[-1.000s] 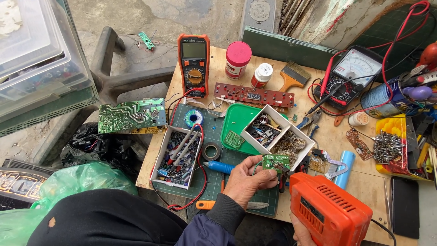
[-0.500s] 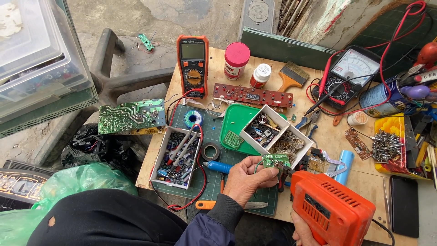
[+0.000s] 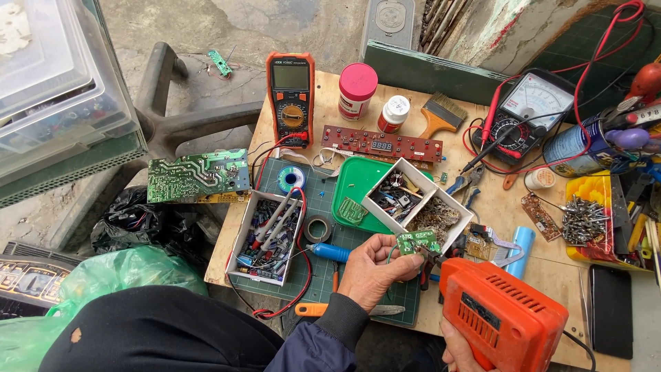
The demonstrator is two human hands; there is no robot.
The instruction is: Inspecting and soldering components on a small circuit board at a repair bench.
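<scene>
Head view. Pinches a small green circuit board point(image 3: 418, 241) between thumb and curled fingers of the left hand point(image 3: 375, 265), closed firmly on the board's left edge, with the board lifted just above the near edge of the wooden table point(image 3: 551, 272). Grips the handle of an orange power drill point(image 3: 506, 313) with the right hand point(image 3: 461, 344), fingers wrapped tight around it at the near right of the scene. Points the drill's nose left and slightly away, right beside the board's right edge; cannot tell whether tip and board touch.

Holds the board just near of a white divided box point(image 3: 413, 203) of loose parts, which overlaps a green tray point(image 3: 354, 182). Leaves a blue-handled screwdriver point(image 3: 330, 251) on the green cutting mat point(image 3: 323, 282) just left of the hand, and a white box of components point(image 3: 265, 234) further left. Keeps an orange multimeter point(image 3: 290, 96) at the far side and an analogue meter point(image 3: 533, 103) far right.

Against the earlier frames: shows next to no change. Keeps the same pinch on the board and the same grip on the drill, both in almost the same place, the board perhaps a touch higher and nearer the drill's nose. Moves nothing else on the table.
</scene>
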